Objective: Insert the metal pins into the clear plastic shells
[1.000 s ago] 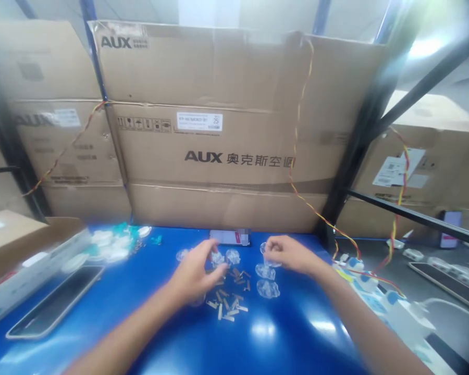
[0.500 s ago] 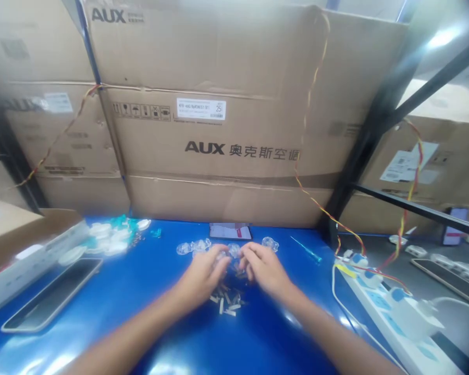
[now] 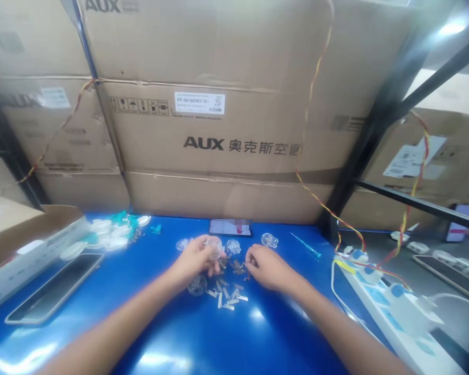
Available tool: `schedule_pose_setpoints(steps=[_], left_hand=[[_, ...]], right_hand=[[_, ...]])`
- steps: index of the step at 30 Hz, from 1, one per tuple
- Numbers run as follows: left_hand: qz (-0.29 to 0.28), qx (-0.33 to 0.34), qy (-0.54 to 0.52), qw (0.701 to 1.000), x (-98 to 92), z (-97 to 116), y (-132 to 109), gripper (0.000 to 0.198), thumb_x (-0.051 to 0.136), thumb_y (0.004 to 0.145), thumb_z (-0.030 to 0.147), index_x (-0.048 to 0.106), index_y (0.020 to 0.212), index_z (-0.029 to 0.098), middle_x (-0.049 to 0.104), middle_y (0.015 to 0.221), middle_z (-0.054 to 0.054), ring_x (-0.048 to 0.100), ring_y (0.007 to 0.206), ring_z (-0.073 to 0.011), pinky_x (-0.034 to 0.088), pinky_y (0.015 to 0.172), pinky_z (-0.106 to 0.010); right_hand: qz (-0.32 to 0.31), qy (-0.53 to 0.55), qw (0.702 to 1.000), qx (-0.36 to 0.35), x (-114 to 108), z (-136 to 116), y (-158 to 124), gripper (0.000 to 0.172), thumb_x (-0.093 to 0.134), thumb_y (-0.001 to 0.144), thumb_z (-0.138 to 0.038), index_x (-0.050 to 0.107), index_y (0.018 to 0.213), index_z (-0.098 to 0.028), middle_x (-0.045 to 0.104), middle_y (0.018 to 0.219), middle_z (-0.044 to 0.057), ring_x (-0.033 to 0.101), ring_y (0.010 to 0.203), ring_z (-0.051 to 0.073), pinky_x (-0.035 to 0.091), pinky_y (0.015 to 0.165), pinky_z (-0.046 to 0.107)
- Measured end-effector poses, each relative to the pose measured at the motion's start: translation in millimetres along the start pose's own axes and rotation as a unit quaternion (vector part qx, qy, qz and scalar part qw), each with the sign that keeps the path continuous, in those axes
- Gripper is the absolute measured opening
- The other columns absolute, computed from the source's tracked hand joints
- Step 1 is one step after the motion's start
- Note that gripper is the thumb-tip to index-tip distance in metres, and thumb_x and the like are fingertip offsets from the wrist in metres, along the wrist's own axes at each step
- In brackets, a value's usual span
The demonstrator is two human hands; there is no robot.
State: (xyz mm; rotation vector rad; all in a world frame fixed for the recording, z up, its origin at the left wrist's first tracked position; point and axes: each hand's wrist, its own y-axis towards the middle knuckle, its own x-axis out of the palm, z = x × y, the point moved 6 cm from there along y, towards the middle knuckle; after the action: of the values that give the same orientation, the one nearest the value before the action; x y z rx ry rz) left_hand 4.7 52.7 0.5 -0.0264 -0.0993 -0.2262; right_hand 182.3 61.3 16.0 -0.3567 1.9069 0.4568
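Observation:
My left hand (image 3: 197,259) is closed round a clear, round plastic part (image 3: 214,249), held just above the table. To its right, my right hand (image 3: 266,266) is curled with its fingertips pressed together beside small metal strips (image 3: 238,267); whatever sits in the pinch is too small to make out. More loose metal strips (image 3: 227,298) lie in a pile in front of the hands. Similar clear plastic parts rest around them: one (image 3: 197,285) below my left hand, one (image 3: 233,246) between the hands, and another (image 3: 269,240) behind my right hand.
A phone (image 3: 230,227) leans at the back against a cardboard box (image 3: 226,156). Another phone-like device (image 3: 54,288) lies left, near white discs (image 3: 111,237) and a carton (image 3: 35,255). On the right are a teal thin tool (image 3: 307,246) and a power strip (image 3: 391,312) with wires.
My hands have moved apart. The left one has shifted left with the clear plastic part, and the right one has dropped slightly toward the metal strips. The view has tilted a little.

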Motion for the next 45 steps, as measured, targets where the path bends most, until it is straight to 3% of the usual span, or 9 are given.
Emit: schedule_pose_setpoints(steps=[4,10,13,16,19,26,32,35,45], left_hand=[[-0.004,0.007,0.002,1.0,-1.2,-5,3,0.033,0.061,0.08,0.032,0.044,0.103,0.016,0.069,0.089,-0.011,0.065,0.054,-0.0139,0.047,0.047,-0.023],[0.013,0.015,0.041,0.999,-5.8,-4,3,0.035,0.061,0.079,0.037,0.046,0.102,0.016,0.07,0.09,-0.011,0.062,0.047,-0.0115,0.042,0.04,-0.021],[0.005,0.013,0.054,0.998,-4.6,-4,3,0.038,0.061,0.079,0.039,0.047,0.104,0.015,0.071,0.088,-0.01,0.06,0.045,-0.0107,0.04,0.039,-0.019],[-0.023,0.017,0.06,0.998,-0.1,-3,2,0.039,0.061,0.078,0.038,0.048,0.105,0.015,0.07,0.079,-0.008,0.057,0.043,-0.0104,0.037,0.036,-0.018],[-0.062,0.018,0.072,0.995,6.2,-1,-1,0.039,0.061,0.078,0.039,0.052,0.108,0.016,0.068,0.07,-0.003,0.051,0.039,-0.0074,0.031,0.035,-0.016],[-0.101,0.007,0.074,0.992,12.3,0,-6,0.032,0.062,0.078,0.045,0.058,0.086,0.015,0.064,0.063,-0.001,0.045,0.038,-0.0046,0.028,0.035,-0.015],[-0.096,0.005,0.085,0.992,11.2,-5,-5,0.036,0.06,0.079,0.05,0.057,0.082,0.015,0.066,0.063,-0.003,0.046,0.035,-0.0058,0.029,0.033,-0.016],[-0.103,0.0,0.075,0.992,13.9,-6,-6,0.038,0.06,0.079,0.051,0.058,0.084,0.014,0.067,0.063,-0.005,0.046,0.035,-0.0063,0.029,0.033,-0.016],[-0.116,-0.011,-0.002,0.993,25.0,-2,-13,0.033,0.062,0.08,0.045,0.054,0.086,0.013,0.071,0.069,-0.009,0.055,0.04,-0.0096,0.034,0.033,-0.016]], right_hand=[[-0.005,0.011,1.0,-0.018,-3,-2,-1,0.01,0.051,0.074,-0.01,0.058,0.073,-0.018,0.062,0.074,0.003,0.054,0.066,0.014,0.034,0.059,0.024],[-0.029,0.074,0.996,-0.047,1,3,0,0.007,0.052,0.078,-0.014,0.057,0.076,-0.018,0.062,0.069,0.001,0.053,0.059,0.012,0.034,0.054,0.022],[-0.039,0.106,0.992,-0.052,3,8,3,0.017,0.05,0.08,-0.013,0.06,0.093,-0.018,0.062,0.066,-0.001,0.054,0.056,0.013,0.037,0.053,0.022],[0.007,0.103,0.992,-0.073,-6,8,6,0.028,0.048,0.084,-0.015,0.06,0.109,-0.018,0.067,0.083,0.005,0.06,0.074,0.017,0.044,0.067,0.027],[0.063,0.112,0.988,-0.084,-19,4,6,0.023,0.047,0.085,-0.016,0.064,0.1,-0.019,0.066,0.098,0.008,0.059,0.09,0.02,0.044,0.081,0.032],[0.088,0.289,0.953,-0.033,-31,-13,1,0.011,0.051,0.083,-0.025,0.06,0.086,-0.019,0.057,0.068,-0.002,0.051,0.061,0.013,0.041,0.059,0.025],[0.07,0.415,0.907,-0.016,-27,-31,-4,0.011,0.056,0.079,-0.028,0.057,0.079,-0.018,0.059,0.067,-0.001,0.052,0.06,0.012,0.041,0.058,0.024],[0.07,0.424,0.903,-0.018,-23,-35,-5,0.013,0.058,0.078,-0.03,0.057,0.077,-0.017,0.06,0.067,0.0,0.053,0.061,0.013,0.042,0.059,0.025],[0.169,0.392,0.904,-0.016,-22,-34,-10,0.014,0.055,0.084,-0.03,0.059,0.079,-0.017,0.06,0.077,0.002,0.053,0.068,0.014,0.043,0.064,0.025]])
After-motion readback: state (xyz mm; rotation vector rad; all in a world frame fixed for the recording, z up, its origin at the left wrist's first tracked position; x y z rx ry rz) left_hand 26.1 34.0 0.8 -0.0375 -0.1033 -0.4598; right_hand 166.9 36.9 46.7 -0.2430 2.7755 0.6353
